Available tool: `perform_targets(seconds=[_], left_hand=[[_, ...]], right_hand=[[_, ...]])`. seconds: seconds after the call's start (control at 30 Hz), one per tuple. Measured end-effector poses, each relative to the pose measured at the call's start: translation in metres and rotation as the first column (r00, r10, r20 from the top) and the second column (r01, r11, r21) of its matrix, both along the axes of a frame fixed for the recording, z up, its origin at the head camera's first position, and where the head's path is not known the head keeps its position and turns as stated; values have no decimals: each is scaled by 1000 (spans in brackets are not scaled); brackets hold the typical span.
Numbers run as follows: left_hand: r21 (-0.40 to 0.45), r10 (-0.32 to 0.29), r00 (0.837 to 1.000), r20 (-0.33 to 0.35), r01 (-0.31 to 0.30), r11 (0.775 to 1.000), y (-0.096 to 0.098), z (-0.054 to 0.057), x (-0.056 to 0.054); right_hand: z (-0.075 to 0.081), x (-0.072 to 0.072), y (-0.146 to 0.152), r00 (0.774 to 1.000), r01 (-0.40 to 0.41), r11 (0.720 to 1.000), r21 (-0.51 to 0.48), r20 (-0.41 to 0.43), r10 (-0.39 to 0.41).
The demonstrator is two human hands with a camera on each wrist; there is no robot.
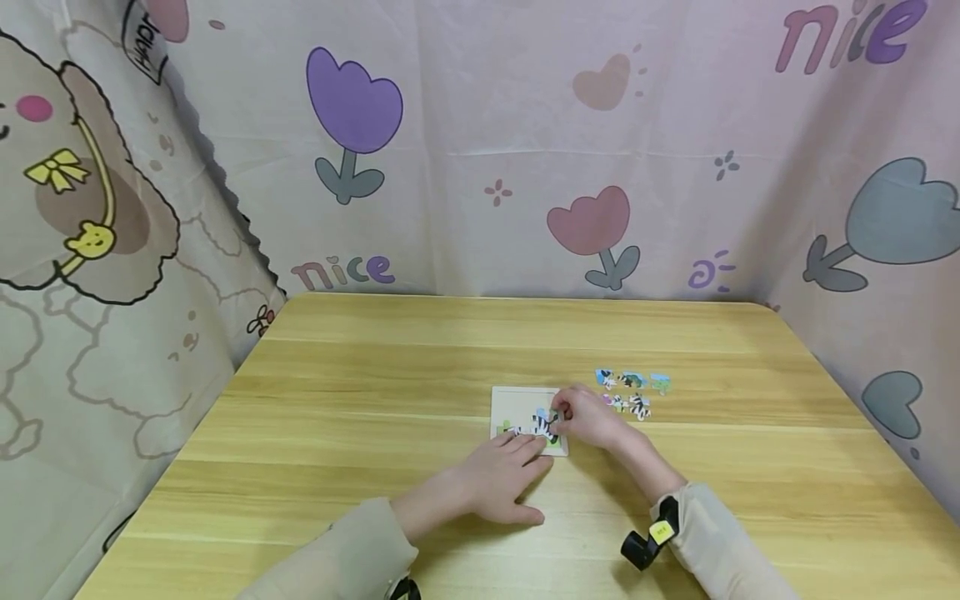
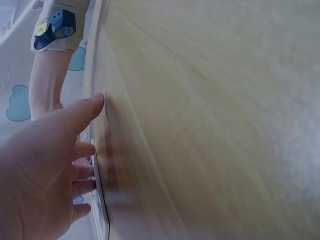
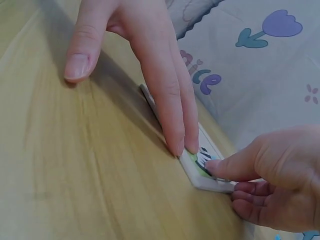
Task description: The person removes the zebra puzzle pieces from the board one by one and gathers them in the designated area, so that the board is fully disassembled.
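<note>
A small white puzzle board (image 1: 517,403) lies on the wooden table, with zebra-pattern jigsaw pieces (image 1: 543,423) in its lower part. My left hand (image 1: 501,482) is spread flat, its fingertips resting on the board's near edge and its thumb out on the table. At the board's right side, my right hand (image 1: 594,417) pinches a jigsaw piece (image 3: 203,159) with zebra stripes, low over the board. The right wrist view shows the thumb (image 3: 235,166) on that piece and the other fingers curled by the board's corner; the index fingertip is hidden there.
Several loose jigsaw pieces (image 1: 633,381) lie in two short rows just beyond the right hand. The table (image 1: 360,367) ends at a printed cloth backdrop (image 1: 465,225). A black wrist camera (image 1: 651,537) sits on the right cuff.
</note>
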State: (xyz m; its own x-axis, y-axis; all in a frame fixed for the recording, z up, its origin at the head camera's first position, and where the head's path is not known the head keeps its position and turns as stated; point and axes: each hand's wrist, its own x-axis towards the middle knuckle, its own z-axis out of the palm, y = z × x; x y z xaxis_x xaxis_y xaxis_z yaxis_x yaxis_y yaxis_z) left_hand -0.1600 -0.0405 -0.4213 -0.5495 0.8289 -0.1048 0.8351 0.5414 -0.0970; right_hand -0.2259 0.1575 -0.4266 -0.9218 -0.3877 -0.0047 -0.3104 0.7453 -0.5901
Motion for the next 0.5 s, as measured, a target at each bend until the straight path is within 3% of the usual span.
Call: perform_targets(seconds=[0.27, 0.5], left_hand=[[8, -4, 1000, 3, 4, 1000, 0, 0, -2], [-2, 2, 1000, 9, -2, 1000, 0, 0, 0]], right_hand=[[1, 1, -3, 1000, -26, 997, -70, -13, 25], [-6, 1, 0, 999, 29, 981, -191, 47, -21]])
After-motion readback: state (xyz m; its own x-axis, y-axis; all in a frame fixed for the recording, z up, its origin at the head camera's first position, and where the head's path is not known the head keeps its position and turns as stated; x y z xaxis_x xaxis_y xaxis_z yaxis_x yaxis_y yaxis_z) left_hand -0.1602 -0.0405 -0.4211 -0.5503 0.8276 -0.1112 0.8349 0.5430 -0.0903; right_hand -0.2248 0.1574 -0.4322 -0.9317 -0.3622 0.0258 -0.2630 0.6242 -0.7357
